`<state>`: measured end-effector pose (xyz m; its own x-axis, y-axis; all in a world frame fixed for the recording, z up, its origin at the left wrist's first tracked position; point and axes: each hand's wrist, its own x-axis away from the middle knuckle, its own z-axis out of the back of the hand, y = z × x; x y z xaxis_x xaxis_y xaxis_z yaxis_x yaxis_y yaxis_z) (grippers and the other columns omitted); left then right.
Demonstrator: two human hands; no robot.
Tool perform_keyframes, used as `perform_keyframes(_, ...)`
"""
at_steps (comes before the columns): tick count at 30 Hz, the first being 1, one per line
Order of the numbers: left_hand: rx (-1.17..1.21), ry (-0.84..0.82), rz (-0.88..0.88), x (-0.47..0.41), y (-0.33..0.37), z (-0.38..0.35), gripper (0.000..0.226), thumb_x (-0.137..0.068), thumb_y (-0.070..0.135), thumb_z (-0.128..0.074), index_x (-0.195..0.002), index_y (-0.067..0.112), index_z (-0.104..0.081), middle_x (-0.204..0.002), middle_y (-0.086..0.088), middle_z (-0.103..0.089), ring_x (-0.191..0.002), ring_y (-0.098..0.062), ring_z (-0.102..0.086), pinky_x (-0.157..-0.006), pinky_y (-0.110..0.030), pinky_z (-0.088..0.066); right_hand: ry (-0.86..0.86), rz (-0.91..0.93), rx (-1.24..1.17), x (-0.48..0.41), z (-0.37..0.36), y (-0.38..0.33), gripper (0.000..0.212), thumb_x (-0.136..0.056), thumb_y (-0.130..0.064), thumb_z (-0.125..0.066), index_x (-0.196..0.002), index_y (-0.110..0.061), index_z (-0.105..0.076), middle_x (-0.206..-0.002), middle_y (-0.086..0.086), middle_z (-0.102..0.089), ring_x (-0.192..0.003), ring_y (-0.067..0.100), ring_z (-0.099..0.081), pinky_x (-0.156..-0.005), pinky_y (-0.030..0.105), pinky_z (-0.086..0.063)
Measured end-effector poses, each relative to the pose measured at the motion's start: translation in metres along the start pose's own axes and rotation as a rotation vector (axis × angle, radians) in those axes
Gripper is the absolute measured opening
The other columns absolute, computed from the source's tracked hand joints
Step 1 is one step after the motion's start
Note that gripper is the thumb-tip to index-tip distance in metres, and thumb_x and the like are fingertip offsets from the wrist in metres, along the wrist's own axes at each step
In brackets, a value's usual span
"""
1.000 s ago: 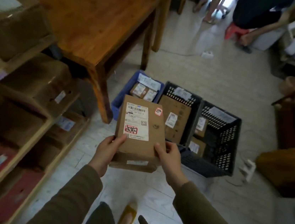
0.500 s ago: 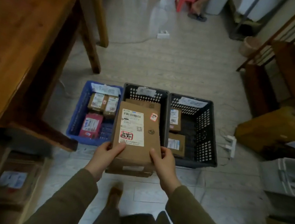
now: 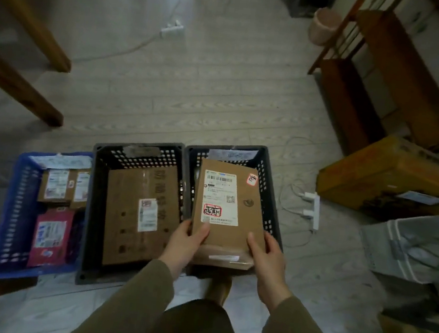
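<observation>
Head view: the left hand (image 3: 185, 241) and right hand (image 3: 266, 258) are gripping the near end of a labelled cardboard parcel (image 3: 243, 233), holding it over the right-hand black crate (image 3: 267, 200). The placing step appears to be under way. The next move likely calls for lowering it level between the crate walls.

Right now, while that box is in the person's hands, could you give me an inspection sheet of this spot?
Surface: pale plank floor.
Job's things: labelled cardboard parcel, held over the right dark crate.
Clutter: big carton in the middle dark crate; small parcels in the blue crate.
Fingers: left hand and right hand grip the parcel's near corners, thumbs on top.
Cables: white power strip with plugs beside the crates; second power strip farther off, with its cord on the floor.
Surroundings: wooden table legs, wooden rack, yellow-brown carton.
</observation>
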<state>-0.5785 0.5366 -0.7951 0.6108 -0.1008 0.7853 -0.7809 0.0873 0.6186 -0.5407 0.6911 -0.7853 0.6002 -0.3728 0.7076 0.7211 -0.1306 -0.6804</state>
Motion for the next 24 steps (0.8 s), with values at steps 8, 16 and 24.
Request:
perform_keyframes(8,-0.035,-0.005,0.055,-0.201,-0.025,-0.091,0.048,-0.095,0.040,-0.044,-0.138,0.018,-0.040,-0.134,-0.003,-0.053,-0.121,-0.024,-0.051,-0.106,-0.043,-0.040,0.114,-0.265,-0.138,-0.214,0.025,0.027,0.045,-0.084,-0.026,-0.067,-0.122,-0.005,-0.055,-0.117,0.015,-0.063,-0.104,0.031,-0.061,-0.097,0.046,-0.048)
perform_keyframes(16,0.008,0.030,0.028,-0.377,-0.095,-0.124,0.045,-0.096,0.036,-0.044,-0.137,0.019,-0.040,-0.130,-0.001,-0.055,-0.118,-0.020,-0.053,-0.103,-0.044,-0.044,0.178,-0.469,-0.523,-0.374,-0.012,0.101,0.045,-0.092,-0.025,-0.057,-0.128,-0.001,-0.046,-0.110,0.014,-0.060,-0.090,0.023,-0.059,-0.084,0.031,-0.048)
perform_keyframes(24,-0.257,0.166,-0.047,-0.463,-0.123,-0.117,0.032,-0.094,0.012,-0.052,-0.125,0.006,-0.055,-0.121,-0.009,-0.062,-0.110,-0.021,-0.057,-0.097,-0.034,-0.046,0.167,-0.439,-0.476,-0.466,-0.042,0.161,0.017,-0.099,-0.023,-0.045,-0.093,-0.012,-0.056,-0.136,0.025,-0.046,-0.131,0.038,-0.037,-0.105,0.043,-0.034)
